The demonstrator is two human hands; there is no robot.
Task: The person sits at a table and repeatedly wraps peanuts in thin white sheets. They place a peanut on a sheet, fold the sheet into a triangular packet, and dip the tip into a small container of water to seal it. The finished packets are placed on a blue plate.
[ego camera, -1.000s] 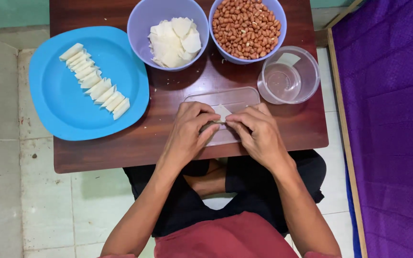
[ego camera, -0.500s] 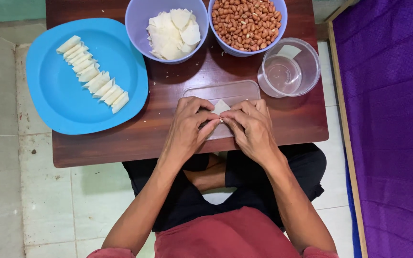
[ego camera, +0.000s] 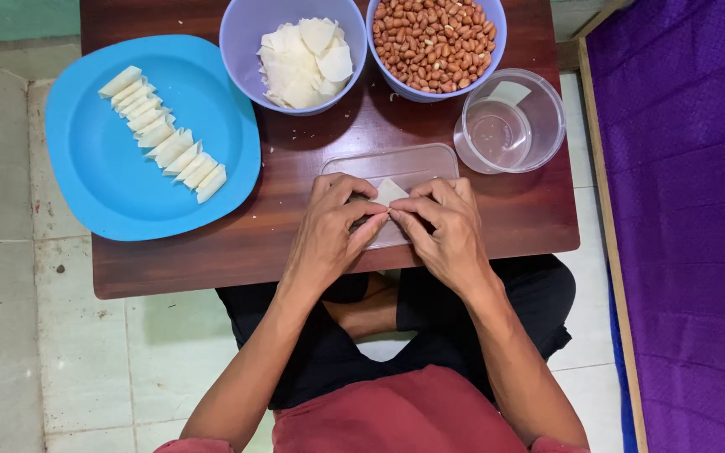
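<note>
Head view, looking straight down at the low wooden table [ego camera: 295, 252]. My left hand [ego camera: 333, 231] and right hand [ego camera: 442, 226] met over a clear plastic lid [ego camera: 413, 164] lying flat near the table's front edge. Both hands pinched the same small pale wrapper [ego camera: 389, 191], fingertips closed on it from either side; one corner of the wrapper stuck up between them (what lay inside the fold, I could not tell). The wrapper sat on the lid, touching it.

To my left, a blue plate [ego camera: 111, 184] carried a diagonal row of folded pieces [ego camera: 165, 143]. Behind my hands stood a lilac bowl of flat wrappers [ego camera: 304, 54], and beside it a bowl of peanuts [ego camera: 434, 38]. A clear round tub [ego camera: 509, 122] stood just right of the lid.
</note>
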